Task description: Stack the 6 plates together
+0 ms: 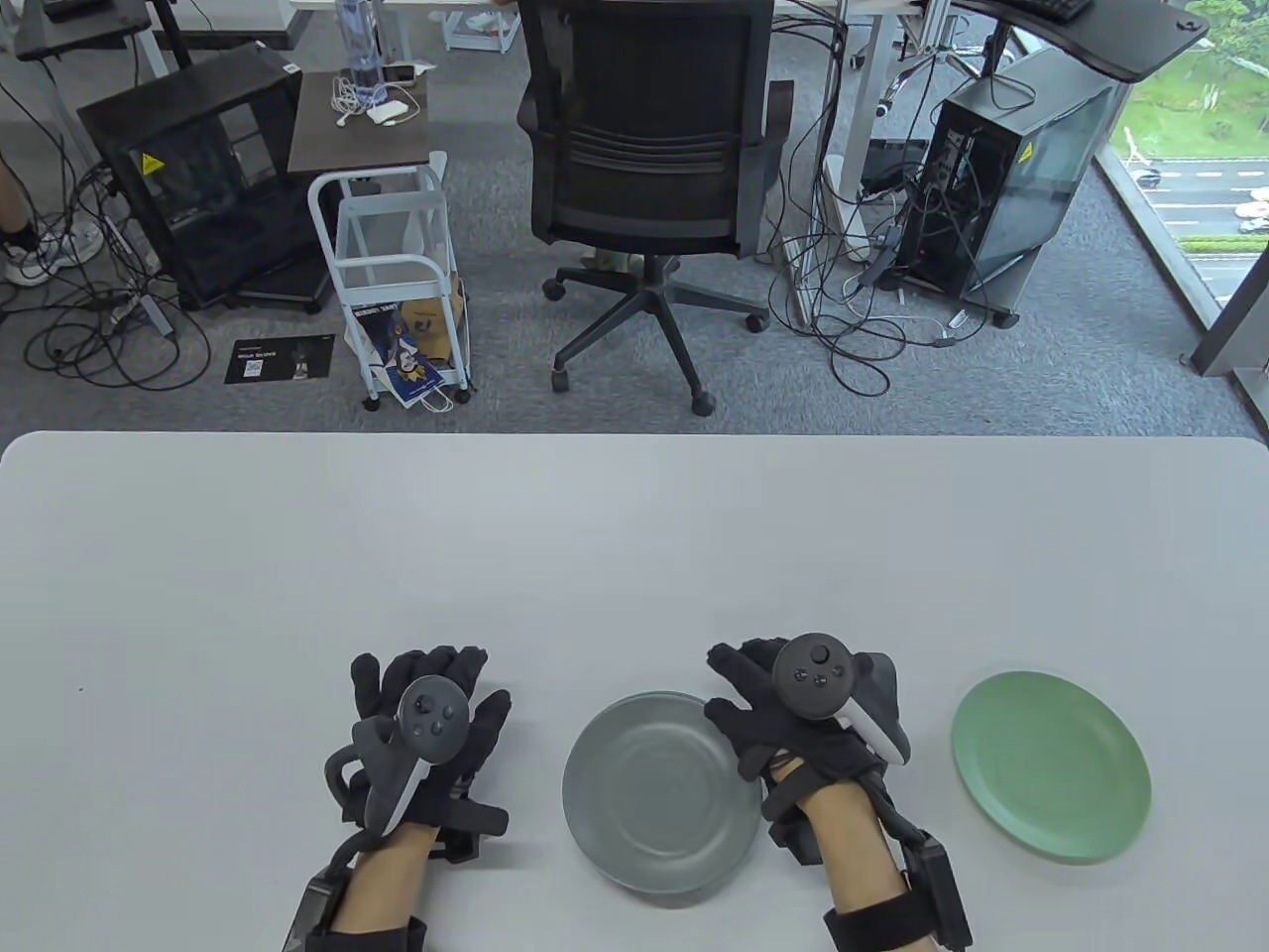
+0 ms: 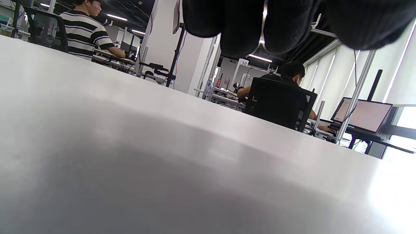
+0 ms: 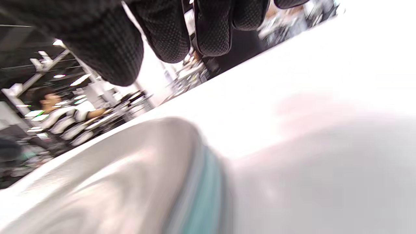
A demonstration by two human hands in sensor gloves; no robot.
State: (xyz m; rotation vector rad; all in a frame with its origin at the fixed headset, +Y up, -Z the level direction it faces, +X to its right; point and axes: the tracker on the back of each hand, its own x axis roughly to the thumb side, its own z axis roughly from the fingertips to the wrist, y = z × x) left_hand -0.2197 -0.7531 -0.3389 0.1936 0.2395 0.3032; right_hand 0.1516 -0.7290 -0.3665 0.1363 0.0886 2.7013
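A grey plate (image 1: 654, 793) lies near the table's front edge, between my hands. In the right wrist view the grey plate (image 3: 113, 182) shows a teal rim (image 3: 204, 195) under it, so it tops a stack. A green plate (image 1: 1051, 778) lies alone to the right. My right hand (image 1: 763, 694) is spread over the grey plate's right rim, thumb on the rim, holding nothing; its fingers (image 3: 169, 35) hang above the plate. My left hand (image 1: 431, 694) lies open on the table left of the stack, empty; its fingers (image 2: 247, 29) show at the top of the left wrist view.
The white table (image 1: 595, 555) stretches bare toward its far edge. Beyond that edge are an office chair (image 1: 644, 178), a small white cart (image 1: 397, 268) and computer cases on the floor.
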